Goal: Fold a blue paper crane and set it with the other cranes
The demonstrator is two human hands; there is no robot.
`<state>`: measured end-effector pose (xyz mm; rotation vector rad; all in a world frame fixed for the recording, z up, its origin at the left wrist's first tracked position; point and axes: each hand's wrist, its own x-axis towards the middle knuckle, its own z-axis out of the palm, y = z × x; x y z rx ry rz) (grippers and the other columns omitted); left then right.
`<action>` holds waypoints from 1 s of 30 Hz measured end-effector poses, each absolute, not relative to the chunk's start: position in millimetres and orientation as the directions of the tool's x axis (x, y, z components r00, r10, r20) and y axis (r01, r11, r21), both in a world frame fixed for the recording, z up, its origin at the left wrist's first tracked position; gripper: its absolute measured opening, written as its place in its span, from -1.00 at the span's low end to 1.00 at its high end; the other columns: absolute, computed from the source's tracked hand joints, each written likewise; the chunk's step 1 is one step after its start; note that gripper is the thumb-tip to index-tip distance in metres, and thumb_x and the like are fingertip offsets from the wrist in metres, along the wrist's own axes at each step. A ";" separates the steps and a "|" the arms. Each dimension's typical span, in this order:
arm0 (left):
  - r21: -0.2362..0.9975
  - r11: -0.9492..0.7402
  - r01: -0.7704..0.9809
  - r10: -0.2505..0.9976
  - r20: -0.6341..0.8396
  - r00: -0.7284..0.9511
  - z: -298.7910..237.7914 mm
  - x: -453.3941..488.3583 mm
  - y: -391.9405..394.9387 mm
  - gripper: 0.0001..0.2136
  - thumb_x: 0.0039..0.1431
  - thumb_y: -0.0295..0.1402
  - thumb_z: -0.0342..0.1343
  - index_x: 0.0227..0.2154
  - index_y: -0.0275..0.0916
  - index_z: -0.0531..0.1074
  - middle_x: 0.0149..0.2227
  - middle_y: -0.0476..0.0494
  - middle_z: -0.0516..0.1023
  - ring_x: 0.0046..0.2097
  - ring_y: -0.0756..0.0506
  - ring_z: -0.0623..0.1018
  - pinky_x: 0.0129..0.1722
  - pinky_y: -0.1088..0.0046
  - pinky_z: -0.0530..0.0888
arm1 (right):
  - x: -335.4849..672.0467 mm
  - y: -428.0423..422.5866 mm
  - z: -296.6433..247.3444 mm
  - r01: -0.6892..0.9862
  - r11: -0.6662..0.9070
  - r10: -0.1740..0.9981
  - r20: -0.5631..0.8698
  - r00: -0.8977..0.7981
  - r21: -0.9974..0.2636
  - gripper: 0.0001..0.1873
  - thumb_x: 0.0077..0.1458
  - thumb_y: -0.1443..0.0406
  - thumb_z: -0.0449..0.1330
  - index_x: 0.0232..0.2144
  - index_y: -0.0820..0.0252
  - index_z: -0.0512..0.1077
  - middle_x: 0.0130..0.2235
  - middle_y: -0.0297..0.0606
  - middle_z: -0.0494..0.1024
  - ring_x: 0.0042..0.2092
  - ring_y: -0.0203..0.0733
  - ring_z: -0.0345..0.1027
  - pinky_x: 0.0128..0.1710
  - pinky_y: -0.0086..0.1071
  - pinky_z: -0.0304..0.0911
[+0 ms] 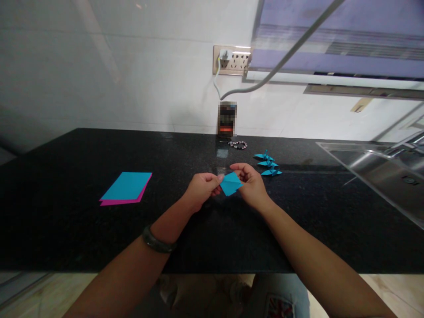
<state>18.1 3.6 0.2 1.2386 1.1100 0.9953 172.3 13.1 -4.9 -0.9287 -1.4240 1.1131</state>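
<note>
A small folded square of blue origami paper (231,183) is held just above the dark countertop, one corner toward me. My left hand (203,187) pinches its left corner between thumb and fingers. At the right edge, my right hand (252,185) grips the paper, its thumb and part of its fingers hidden behind it; the index finger curves above. Beyond my right hand several blue folded paper cranes (270,164) sit in a short column. To the left lies a stack of square paper (127,185), blue on top with pink showing beneath.
Against the wall a phone-like object (227,119), blurred out, stands upright with a beaded bracelet (238,145) beside it. A charger (225,54) with a cable is plugged into the wall socket (240,61). A steel sink (374,165) is set into the countertop (82,238) at right.
</note>
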 end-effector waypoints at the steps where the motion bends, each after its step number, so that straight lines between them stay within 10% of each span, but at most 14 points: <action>1: 0.996 0.088 0.023 0.972 -0.091 0.217 0.3 18.2 3.2 -0.69 -0.07 -0.12 0.10 -0.57 -0.33 0.39 -0.62 -0.04 0.39 -0.58 0.08 0.36 -0.56 0.56 0.29 | 172.4 12.3 -4.1 -0.020 0.272 0.951 0.272 -0.151 -0.962 -0.67 -0.16 0.33 0.18 -0.26 0.19 0.28 -0.52 -0.43 0.34 -0.53 -0.40 0.20 -0.53 -0.49 0.15; 30: 0.971 -0.136 0.196 0.960 0.081 0.268 5.7 16.3 -1.1 -0.72 -0.06 -0.15 0.09 -0.60 -0.31 0.38 -0.68 0.00 0.36 -0.62 0.07 0.32 -0.61 0.57 0.25 | 176.8 9.7 3.6 -0.024 0.240 0.954 0.241 -0.180 -0.970 -0.80 -0.09 0.18 0.16 -0.43 0.20 0.40 -0.46 -0.33 0.45 -0.47 -0.35 0.27 -0.46 -0.44 0.18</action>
